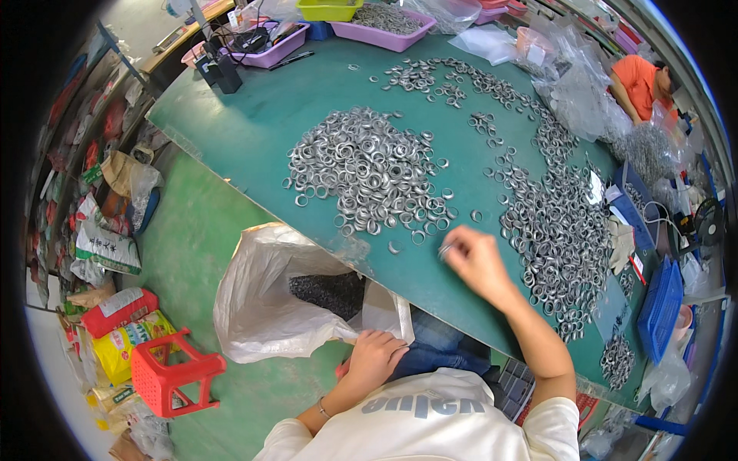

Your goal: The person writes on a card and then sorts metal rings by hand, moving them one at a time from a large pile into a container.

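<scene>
My right hand [478,263] is over the green table, its fingers pinched on a small metal ring [444,250]. Beside it lies a large heap of grey metal rings [369,169]; to its right a second, wider spread of rings [557,238] covers the table. At the table's near edge hangs an open white woven sack [254,307], with a dark mass of small pieces [330,294] inside. My left hand [374,355] is closed at the sack's near rim. Something small and dark shows at its fingertips, too small to tell.
The green table [231,138] has a slanting near edge. Purple trays [384,29] and a black power adapter [223,73] stand at the back. A blue basket [659,307] is at the right. On the floor stands a red stool [173,373]. A person in orange [642,84] sits far right.
</scene>
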The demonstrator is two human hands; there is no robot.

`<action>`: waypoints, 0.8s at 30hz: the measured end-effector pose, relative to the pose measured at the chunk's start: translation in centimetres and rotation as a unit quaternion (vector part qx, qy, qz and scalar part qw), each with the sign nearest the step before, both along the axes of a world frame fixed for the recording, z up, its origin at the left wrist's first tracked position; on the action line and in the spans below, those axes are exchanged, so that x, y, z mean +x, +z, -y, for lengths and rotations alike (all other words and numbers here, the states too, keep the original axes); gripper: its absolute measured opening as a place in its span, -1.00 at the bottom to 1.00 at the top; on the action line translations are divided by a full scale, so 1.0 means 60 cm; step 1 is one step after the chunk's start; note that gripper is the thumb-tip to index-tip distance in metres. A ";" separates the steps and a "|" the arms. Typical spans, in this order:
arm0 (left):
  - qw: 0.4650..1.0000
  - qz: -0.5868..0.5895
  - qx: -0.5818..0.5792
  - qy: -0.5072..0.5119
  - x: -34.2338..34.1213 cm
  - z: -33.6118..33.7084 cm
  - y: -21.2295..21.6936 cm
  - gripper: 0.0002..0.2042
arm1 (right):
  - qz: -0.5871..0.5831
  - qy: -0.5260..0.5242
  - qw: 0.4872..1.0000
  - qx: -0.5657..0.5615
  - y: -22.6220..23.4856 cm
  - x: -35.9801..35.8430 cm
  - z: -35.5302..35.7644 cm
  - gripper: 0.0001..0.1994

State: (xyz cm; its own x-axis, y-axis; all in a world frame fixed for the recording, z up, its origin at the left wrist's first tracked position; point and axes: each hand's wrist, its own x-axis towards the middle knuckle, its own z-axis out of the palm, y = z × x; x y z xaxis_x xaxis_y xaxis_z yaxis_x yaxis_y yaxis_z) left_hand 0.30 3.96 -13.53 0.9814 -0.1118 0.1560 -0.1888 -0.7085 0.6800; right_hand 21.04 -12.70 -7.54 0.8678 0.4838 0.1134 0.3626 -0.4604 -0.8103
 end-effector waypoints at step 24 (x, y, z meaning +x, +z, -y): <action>1.000 0.003 -0.013 -0.003 0.007 0.010 -0.004 -0.92 | 0.028 -0.075 0.996 -0.048 -0.034 0.082 0.032 -0.85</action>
State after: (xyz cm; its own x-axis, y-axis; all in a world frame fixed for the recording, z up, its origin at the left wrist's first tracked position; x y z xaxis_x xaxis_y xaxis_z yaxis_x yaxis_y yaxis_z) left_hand 0.73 3.39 -13.75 0.9797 -0.1130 0.1653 -0.1971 -0.6895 0.6969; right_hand 25.98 -14.62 -9.56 0.9247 0.3602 0.1232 0.3271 -0.5864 -0.7410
